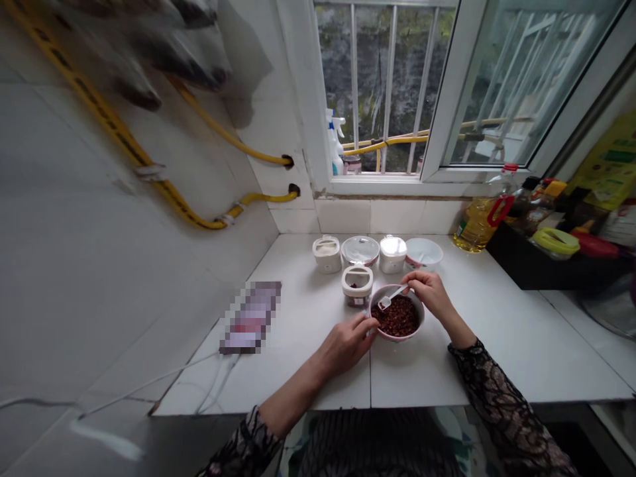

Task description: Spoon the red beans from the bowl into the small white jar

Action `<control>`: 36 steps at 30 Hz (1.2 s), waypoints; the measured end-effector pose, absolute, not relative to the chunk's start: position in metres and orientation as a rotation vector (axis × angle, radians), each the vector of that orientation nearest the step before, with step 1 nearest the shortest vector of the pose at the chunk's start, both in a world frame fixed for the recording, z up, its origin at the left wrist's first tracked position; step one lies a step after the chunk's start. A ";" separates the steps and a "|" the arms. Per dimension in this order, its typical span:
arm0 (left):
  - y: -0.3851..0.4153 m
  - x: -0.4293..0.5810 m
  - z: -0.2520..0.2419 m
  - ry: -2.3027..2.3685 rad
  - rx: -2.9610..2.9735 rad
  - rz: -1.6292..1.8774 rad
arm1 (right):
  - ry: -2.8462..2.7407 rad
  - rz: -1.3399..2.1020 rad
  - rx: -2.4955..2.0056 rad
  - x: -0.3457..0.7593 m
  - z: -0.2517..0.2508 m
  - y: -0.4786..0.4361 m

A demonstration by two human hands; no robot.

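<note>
On the white tiled counter stands a pink-rimmed bowl (420,309) filled with small reddish-brown pieces (400,319) that look like dried peppercorns. My left hand (348,339) grips the near left side of the bowl, thumb and fingers at its rim. Between the closed fingertips of my right hand (428,291) is the handle of a small white spoon (385,303). The spoon's head hangs over the left part of the bowl, with a few dark bits in it. Just behind the bowl, a spice jar (356,296) with a cream lid frame holds some dark contents.
Along the back are two more cream-lidded jars (326,257) (393,257), a covered bowl (360,250) and a white bowl (427,255). A cabled phone (251,318) lies left. An oil bottle (472,228) and a black box of condiments (514,265) stand right, below the barred window.
</note>
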State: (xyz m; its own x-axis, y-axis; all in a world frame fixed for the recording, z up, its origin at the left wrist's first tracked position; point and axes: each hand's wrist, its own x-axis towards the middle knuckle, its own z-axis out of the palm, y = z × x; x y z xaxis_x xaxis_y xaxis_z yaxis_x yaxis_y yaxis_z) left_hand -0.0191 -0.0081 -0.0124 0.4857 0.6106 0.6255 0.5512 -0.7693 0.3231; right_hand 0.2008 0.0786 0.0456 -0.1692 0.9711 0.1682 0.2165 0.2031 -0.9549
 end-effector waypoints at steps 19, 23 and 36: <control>-0.008 -0.020 -0.016 1.073 2.630 1.112 | -1.831 0.424 -0.914 0.160 0.052 0.066; -0.008 -0.020 -0.017 1.074 2.638 1.128 | -2.077 0.250 -0.801 0.165 0.050 0.064; -0.009 -0.020 -0.014 1.062 2.641 1.126 | -2.064 0.273 -0.984 0.196 0.043 0.074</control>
